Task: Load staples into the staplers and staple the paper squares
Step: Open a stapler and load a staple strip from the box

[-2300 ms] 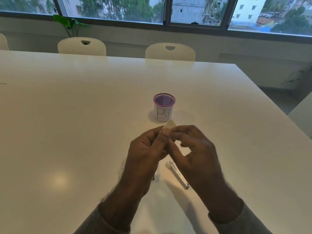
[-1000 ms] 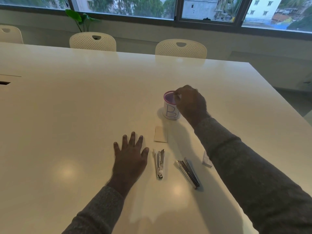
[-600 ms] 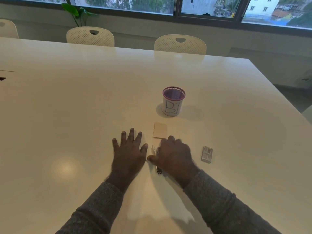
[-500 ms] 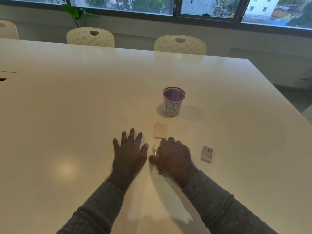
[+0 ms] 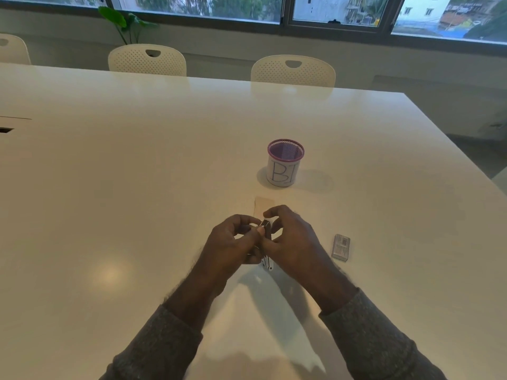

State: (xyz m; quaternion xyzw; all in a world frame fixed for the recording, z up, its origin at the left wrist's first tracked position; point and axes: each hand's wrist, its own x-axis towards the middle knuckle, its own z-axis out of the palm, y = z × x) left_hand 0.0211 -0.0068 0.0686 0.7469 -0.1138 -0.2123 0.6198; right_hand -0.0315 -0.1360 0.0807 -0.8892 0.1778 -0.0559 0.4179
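Note:
A small metal stapler (image 5: 266, 244) is held between both hands just above the white table (image 5: 137, 187). My left hand (image 5: 233, 245) grips its left side with thumb and fingers. My right hand (image 5: 290, 239) holds its right side, with the fingers curled over the top end. Most of the stapler is hidden by the hands. A pale paper square (image 5: 262, 204) lies flat just beyond my fingers. A small box of staples (image 5: 341, 247) lies to the right of my right hand.
A purple-rimmed mesh cup (image 5: 285, 162) with a white label marked "B1" stands beyond the paper. White chairs (image 5: 293, 70) line the far table edge under a window. The table's right edge runs diagonally at the right.
Both hands were lying flat on the table beside the stapler; now they have lifted it and hold it together. Earlier the right hand reached to the cup and came back.

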